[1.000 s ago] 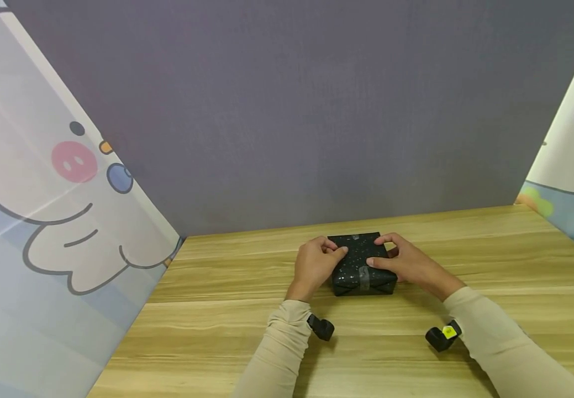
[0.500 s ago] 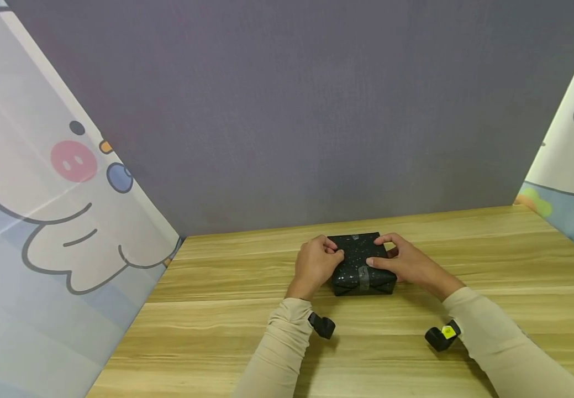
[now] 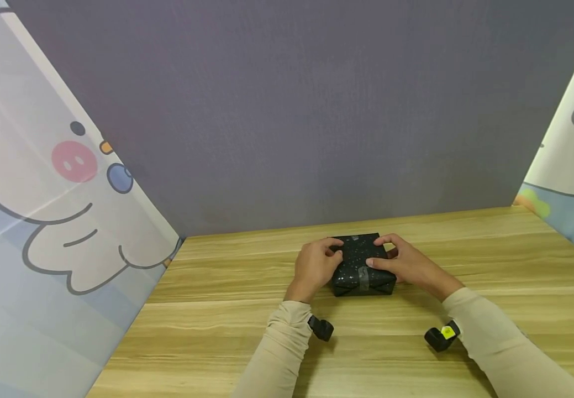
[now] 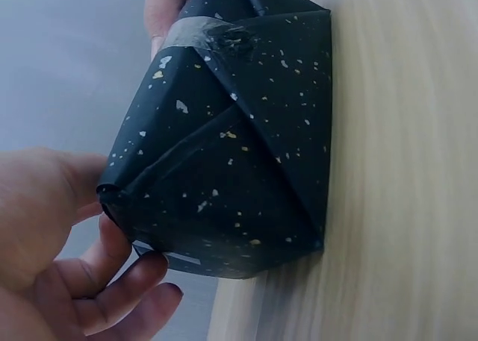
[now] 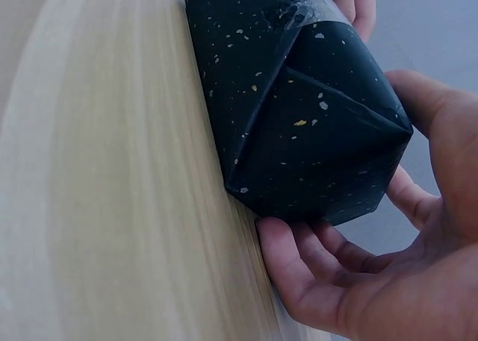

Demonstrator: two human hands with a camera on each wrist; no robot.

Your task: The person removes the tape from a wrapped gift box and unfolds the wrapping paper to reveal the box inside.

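Black speckled package (image 3: 358, 257) rests flat on the wooden table (image 3: 217, 309), right of centre, toward the far edge, before a grey panel (image 3: 316, 121). Left hand (image 3: 313, 268): fingers part-curled, gripping the package's left side, thumb and index tips at its top. Right hand (image 3: 411, 262): part-curled likewise, holding the right side, thumb and index tips on the top, remaining fingers down the side. Gap between thumb and fingers in each: about the package's edge. Clear tape (image 3: 363, 279) runs from top onto near face, over folded flaps.
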